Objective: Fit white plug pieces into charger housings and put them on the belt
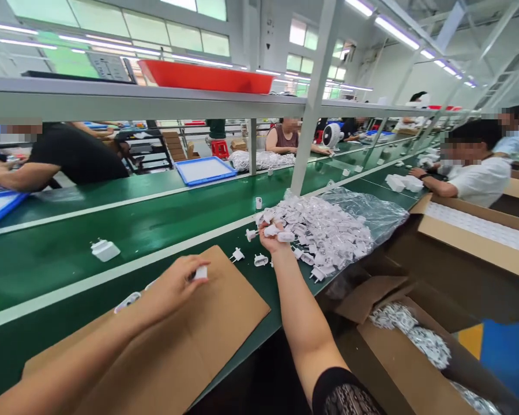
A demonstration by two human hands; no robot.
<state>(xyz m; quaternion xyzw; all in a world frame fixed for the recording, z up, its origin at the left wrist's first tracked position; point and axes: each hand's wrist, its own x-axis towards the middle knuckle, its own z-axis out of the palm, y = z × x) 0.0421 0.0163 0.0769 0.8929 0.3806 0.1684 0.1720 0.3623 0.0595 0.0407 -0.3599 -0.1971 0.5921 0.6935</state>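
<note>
My left hand (pixel 179 282) is over a flat cardboard sheet (pixel 229 305), its fingers closed on a small white plug part (pixel 201 272). My right hand (pixel 275 244) reaches to the near left edge of a heap of white plug parts (pixel 324 225) on a clear plastic bag (pixel 383 216). White plug pieces (pixel 285 236) lie in and against its curled fingers. Between my hands, a loose two-pin plug part (pixel 237 254) and a white oval part (pixel 260 260) rest on the green surface. Another white part (pixel 127 302) shows partly behind my left forearm.
A white charger (pixel 105 250) and a small white piece (pixel 258 203) sit on the green conveyor belt (pixel 155 230). A metal post (pixel 313 104) rises behind the heap. Open cartons (pixel 398 357) stand at right. Co-workers sit across the line and farther along at right.
</note>
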